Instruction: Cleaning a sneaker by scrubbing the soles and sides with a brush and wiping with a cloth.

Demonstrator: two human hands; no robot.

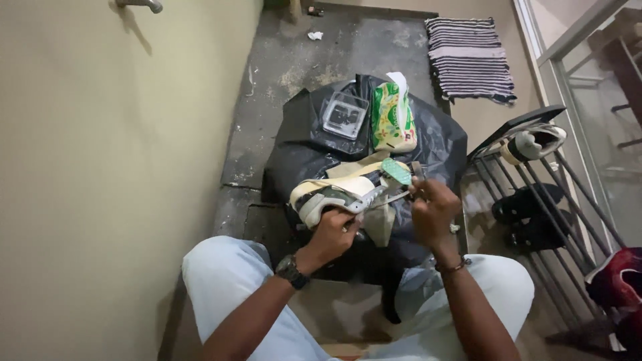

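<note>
A: Status on hands?

B: Left hand (332, 230) grips the sneaker (334, 194) from below, fingers wrapped round the sole near the toe. Sneaker is cream and grey, lying on its side, held up over the black plastic sheet (435, 144) on the floor.

A: Right?

B: Right hand (431, 207) is clenched round a small tool at the sneaker's heel end. A green brush head (396, 172) sticks out against the shoe. Can't make out the handle.

A: What's around?

B: On the sheet behind the shoe: clear plastic tray (346, 113) and a green-and-white soft pack of tissues (392, 119), side by side. Beige cloth (381, 224) hangs under the sneaker. Metal shoe rack (535, 194) to the right with a white shoe (533, 142) on top and dark ones lower. Striped rug (469, 57) further back. Person sits with knees apart, wristwatch (291, 271) on left wrist.
</note>
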